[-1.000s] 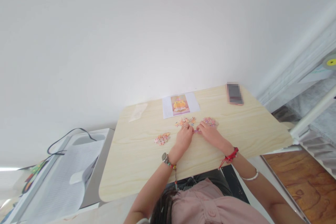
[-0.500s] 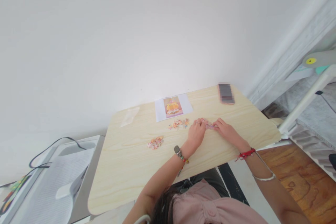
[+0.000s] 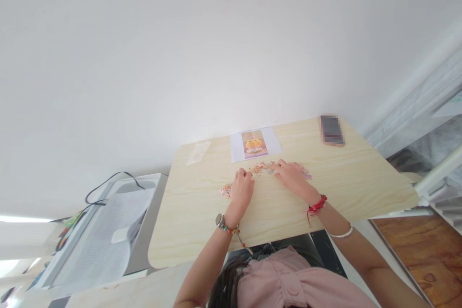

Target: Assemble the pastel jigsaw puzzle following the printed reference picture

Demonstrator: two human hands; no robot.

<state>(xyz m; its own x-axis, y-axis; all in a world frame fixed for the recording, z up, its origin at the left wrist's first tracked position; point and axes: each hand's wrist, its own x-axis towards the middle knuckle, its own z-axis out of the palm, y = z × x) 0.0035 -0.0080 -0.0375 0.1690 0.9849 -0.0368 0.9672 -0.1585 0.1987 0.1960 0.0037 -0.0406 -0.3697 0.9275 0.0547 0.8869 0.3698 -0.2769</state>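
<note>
Small jigsaw puzzle pieces lie in three loose piles on the light wooden table point(image 3: 202, 231). My left hand point(image 3: 242, 188) is beside the left pile point(image 3: 225, 191) and partly covers it. Its fingers are slightly bent and apart, their tips near the middle pile point(image 3: 260, 167). My right hand point(image 3: 290, 177) reaches leftward, fingers spread, touching the right end of that middle pile. Behind its knuckles lies the pinkish right pile point(image 3: 302, 170). Any piece beneath the fingertips is too small to make out.
A paper sheet with a printed yellow figure point(image 3: 254, 144) lies behind the piles. At the back right is a phone point(image 3: 332, 130), at the back left a clear plastic bag point(image 3: 198, 152). A white wall stands behind; a grey cabinet with papers point(image 3: 115, 231) adjoins the left.
Both hands have moved left off the right pile, my left hand to the left pile and my right hand to the middle one. The view has turned slightly left.
</note>
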